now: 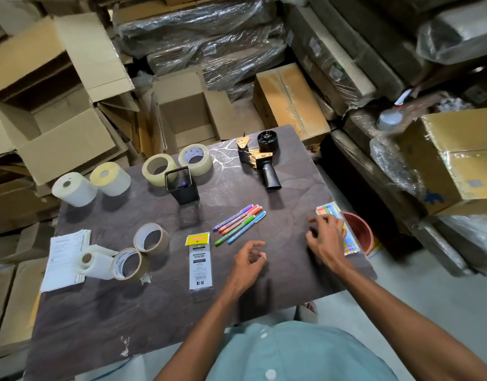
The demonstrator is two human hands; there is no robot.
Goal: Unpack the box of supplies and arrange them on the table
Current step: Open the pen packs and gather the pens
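— Can you read any words on the table (291, 188)?

— Only on the flat packet (200, 262). It says "TOTEM" in the middle, and it has a yellow top with red letters I can't read. The stack of papers (63, 259) has print too, but it is too small.

— Where are things from that packet?

— The five colored pens (240, 224) lie in a row just beyond it, to the right. The black mesh cup (182, 185) stands farther behind it. Two brown tape rolls (140, 251) sit to its left, two clear tape rolls (176, 163) are behind the cup, and the tape gun (260, 158) is far back on the right. Two white paper rolls (91, 184) are far back on the left.

— What are the hands doing?

— The left hand (249, 261) is just right of the packet, fingers loosely curled, holding nothing. The right hand (326, 239) is farther right with bent, spread fingers on a colorful pack (333, 211) at the table's edge — touching it, but I can't tell if it grips.
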